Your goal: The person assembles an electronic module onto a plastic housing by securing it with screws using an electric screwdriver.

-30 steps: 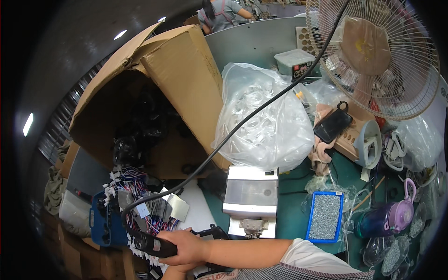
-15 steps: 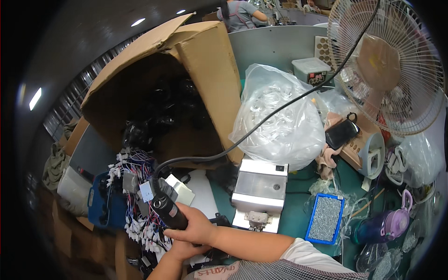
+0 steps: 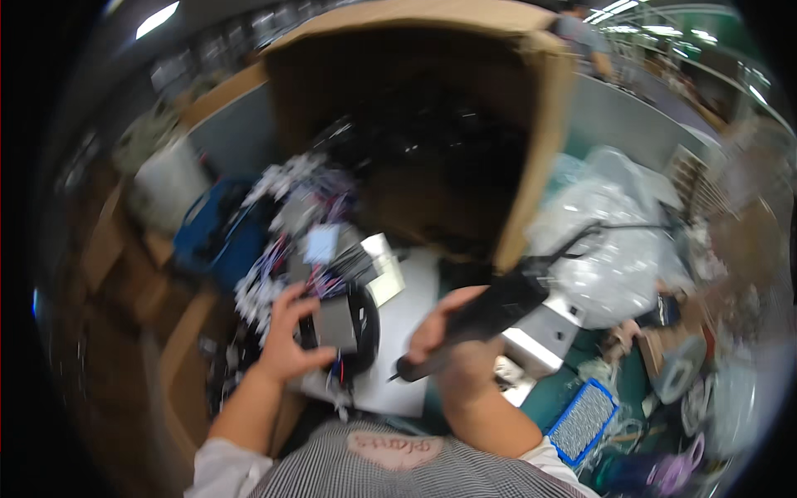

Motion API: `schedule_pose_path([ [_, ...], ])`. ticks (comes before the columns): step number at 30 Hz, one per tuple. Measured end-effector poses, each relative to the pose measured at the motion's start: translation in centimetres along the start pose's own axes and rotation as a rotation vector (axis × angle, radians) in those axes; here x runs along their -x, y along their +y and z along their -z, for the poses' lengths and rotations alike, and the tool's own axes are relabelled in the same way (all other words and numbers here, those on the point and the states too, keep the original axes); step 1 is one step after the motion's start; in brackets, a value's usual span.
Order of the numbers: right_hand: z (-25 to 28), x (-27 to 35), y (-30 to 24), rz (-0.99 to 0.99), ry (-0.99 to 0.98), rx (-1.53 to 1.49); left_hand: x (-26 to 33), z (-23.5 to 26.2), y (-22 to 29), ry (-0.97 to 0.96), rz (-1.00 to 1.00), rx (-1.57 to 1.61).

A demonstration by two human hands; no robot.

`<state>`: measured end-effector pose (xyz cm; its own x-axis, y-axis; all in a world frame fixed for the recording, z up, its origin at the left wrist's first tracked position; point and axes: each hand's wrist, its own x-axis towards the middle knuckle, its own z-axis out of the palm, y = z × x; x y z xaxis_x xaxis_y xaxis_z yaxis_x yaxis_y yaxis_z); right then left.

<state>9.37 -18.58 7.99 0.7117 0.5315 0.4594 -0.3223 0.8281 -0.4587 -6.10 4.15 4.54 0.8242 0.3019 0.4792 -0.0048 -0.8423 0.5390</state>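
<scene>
The right hand [image 3: 452,344] grips a black corded tool [image 3: 481,319]; the left hand [image 3: 290,336], fingers spread, presses on a wired grey part [image 3: 336,324] just beside it.

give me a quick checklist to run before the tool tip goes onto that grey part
1. Right hand has a firm hold on the black corded tool: ok, its fingers wrap the handle.
2. Left hand steadies the grey part: ok, it rests on the part's left edge.
3. Tool tip lined up with the part: not ok, it points down to the right of the part.
4. Tool cable free of snags: cannot tell, it runs off over the clear plastic bag.
5. Loose wires clear of the part: not ok, they crowd it.
6. View sharp enough: not ok, it is blurred.
</scene>
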Motion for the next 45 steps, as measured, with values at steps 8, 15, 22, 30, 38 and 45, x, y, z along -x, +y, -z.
schedule_pose_path([
  [8, 0.2, -0.7, -0.4, 0.130, -0.028, 0.169, 11.3, 6.6, -12.7, 0.938, 0.689, -0.025],
  [15, -0.2, -0.7, 1.4, 0.098, -0.006, 0.268, 26.6, 10.0, -18.8, 1.441, 1.423, 0.588],
  [22, 0.5, -0.6, 1.6, 0.103, 0.017, 0.283, 26.1, 9.6, -21.3, 1.416, 1.295, 0.692],
  [30, 0.1, -0.4, 1.5, 0.099, 0.009, 0.269, 11.7, 6.8, -15.9, 0.825, 0.893, 0.563],
  [38, 1.0, 0.9, -0.1, 0.137, -0.024, 0.296, -1.5, 3.0, -8.5, 0.482, 0.367, 0.504],
  [45, 3.0, 3.8, 0.2, 0.075, 0.156, 0.251, -9.0, 1.8, -5.0, 0.265, 0.131, 0.510],
])
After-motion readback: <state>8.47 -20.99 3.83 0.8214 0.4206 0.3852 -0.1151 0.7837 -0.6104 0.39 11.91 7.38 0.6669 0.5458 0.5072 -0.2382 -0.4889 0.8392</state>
